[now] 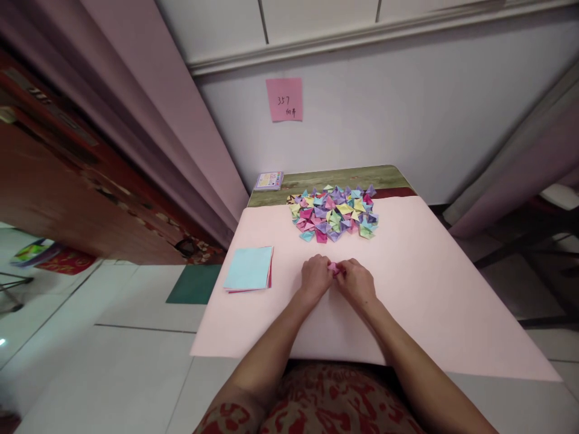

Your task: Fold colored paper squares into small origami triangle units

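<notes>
A small piece of folded pink paper [333,268] sits between my two hands, just above or on the pink table cover. My left hand [316,274] pinches its left side, and my right hand [357,280] grips its right side. The fingertips partly hide its folds. Beyond the hands lies a heap of folded paper pieces [335,211] in purple, yellow, pink, green and blue. To the left of my left hand rests a stack of square paper sheets [248,268], light blue on top with red edges beneath.
The pink cover [434,289] spreads over a wood-patterned table [384,175]. Packs of printed paper [269,181] lie at its far left corner. A pink note [284,99] is stuck on the wall behind. A curtain and brown door [90,199] stand at the left.
</notes>
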`<state>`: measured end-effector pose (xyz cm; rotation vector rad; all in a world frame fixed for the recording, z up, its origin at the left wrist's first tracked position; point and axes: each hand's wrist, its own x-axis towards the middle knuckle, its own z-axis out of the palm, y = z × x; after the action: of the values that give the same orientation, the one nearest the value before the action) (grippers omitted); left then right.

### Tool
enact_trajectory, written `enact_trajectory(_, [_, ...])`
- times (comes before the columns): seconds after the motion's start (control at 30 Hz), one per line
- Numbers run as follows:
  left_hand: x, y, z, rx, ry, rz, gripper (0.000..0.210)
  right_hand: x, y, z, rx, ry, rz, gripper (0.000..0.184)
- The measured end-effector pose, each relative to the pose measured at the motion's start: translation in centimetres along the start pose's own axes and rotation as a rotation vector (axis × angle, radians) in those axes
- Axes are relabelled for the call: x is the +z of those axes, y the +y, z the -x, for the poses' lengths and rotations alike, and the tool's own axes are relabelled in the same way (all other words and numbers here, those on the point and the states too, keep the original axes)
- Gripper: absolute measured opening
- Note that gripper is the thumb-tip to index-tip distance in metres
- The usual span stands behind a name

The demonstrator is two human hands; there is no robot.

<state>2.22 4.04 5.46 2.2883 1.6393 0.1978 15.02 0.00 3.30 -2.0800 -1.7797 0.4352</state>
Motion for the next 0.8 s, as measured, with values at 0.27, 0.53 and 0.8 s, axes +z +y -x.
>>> enact_trajectory(0.27, [-0.4, -0.4, -0.7, -0.079, -0.061, 0.09, 0.029, -0.8, -0.5, -0.9, 0.029, -0.087, 0.087, 0.024])
enact_trajectory(0.53, [-0.7, -0.3, -1.2, -0.032, -0.159, 0.094, 0.021, -1.2, -0.9, -1.5, 0.031, -0.149, 0.135, 0.026])
enact_trajectory(0.8, [-0.3, 1.0, -1.2, 0.031, -0.164, -0.033, 0.025, -1.3, -1.4, -1.4, 0.045, -0.172, 0.175, 0.027])
